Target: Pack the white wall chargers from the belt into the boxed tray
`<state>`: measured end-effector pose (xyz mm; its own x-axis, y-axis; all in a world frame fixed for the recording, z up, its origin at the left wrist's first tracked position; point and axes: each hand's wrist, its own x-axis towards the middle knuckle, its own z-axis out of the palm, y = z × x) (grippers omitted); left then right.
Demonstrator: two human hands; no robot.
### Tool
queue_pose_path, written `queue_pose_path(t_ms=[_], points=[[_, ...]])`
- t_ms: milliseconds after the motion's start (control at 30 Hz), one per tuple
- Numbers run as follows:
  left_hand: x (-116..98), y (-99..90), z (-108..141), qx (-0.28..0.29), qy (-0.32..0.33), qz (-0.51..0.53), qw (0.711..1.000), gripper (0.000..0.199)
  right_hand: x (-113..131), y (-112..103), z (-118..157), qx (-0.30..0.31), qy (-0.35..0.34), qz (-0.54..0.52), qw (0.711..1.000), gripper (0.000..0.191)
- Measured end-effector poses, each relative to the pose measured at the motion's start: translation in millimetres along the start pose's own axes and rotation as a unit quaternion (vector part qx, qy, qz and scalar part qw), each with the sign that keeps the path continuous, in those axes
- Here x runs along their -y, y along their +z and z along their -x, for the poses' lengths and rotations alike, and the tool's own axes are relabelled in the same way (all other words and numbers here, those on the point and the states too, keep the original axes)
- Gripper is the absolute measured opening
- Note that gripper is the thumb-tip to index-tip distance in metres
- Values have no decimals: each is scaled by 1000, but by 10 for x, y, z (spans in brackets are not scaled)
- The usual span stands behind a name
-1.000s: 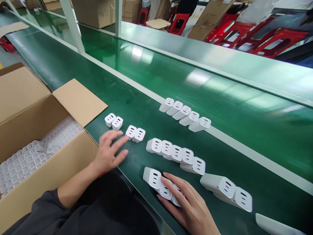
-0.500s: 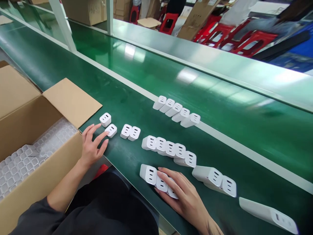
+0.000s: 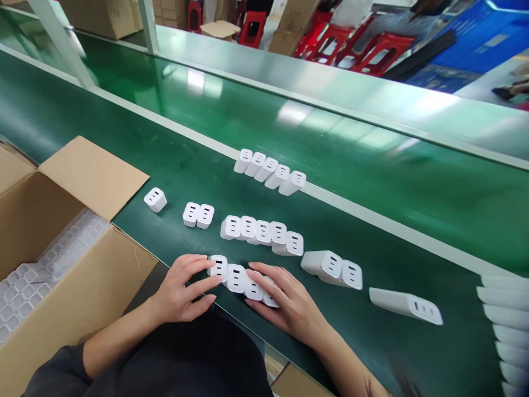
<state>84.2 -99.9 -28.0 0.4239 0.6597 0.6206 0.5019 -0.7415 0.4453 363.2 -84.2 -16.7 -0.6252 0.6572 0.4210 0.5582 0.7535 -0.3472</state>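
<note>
Several white plug chargers with slots in their end faces stand in a short row near the bench's front edge. My left hand has its fingers closed on the leftmost charger of this row, against a neighbouring charger. Curved over the row's right end, my right hand grips the chargers there, partly covering them. Behind my hands runs a longer row of chargers. A pair of chargers and a single charger stand farther left.
An open cardboard box with clear plastic trays is at left. Another charger row stands by the white rail. Larger white chargers lie right, with stacked white pieces at the edge. Red stools stand beyond the bench.
My left hand has moved right from the two chargers by the box, bringing one to the left end of the near row. My right hand stays on that row. The view has shifted right.
</note>
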Motion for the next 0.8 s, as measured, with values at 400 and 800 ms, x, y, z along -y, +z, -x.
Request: queue_pose_path(t_ms=[400, 800], points=[[192, -1, -402, 121, -81, 175, 974, 93, -14, -89, 33, -17, 30, 3, 999, 65], [189, -4, -437, 160, -111, 168, 966, 86, -50, -67, 59, -29, 64, -48, 996, 71]])
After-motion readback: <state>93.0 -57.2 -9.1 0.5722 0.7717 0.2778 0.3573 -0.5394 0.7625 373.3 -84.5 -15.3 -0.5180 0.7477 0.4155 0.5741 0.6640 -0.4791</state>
